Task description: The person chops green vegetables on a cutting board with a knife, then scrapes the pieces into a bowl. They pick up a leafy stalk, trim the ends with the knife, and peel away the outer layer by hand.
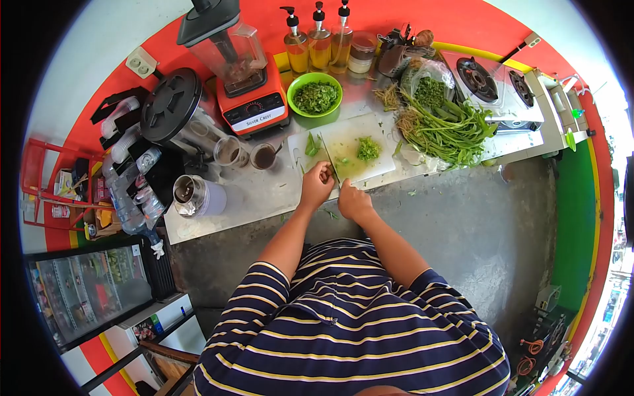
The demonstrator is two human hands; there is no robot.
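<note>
A white cutting board (380, 162) lies near the front edge of the counter, with a knife (329, 156) across it, its blade pointing away from me. My right hand (355, 201) is closed round the knife's handle end at the board's front edge. Just left of the blade, my left hand (318, 183) has its fingers curled on the board; what they hold, if anything, is hidden. Chopped greens (368, 149) form a small pile right of the knife. Some uncut leaves (313, 144) lie left of it. Behind the board stands a green bowl (316, 119) of chopped greens.
A red blender (254, 105), cups of dark liquid (263, 157) and a metal-topped container (201, 197) stand to the left. Pump bottles (319, 46) line the back. Leafy bunches (449, 135) lie to the right, before a gas stove (489, 82).
</note>
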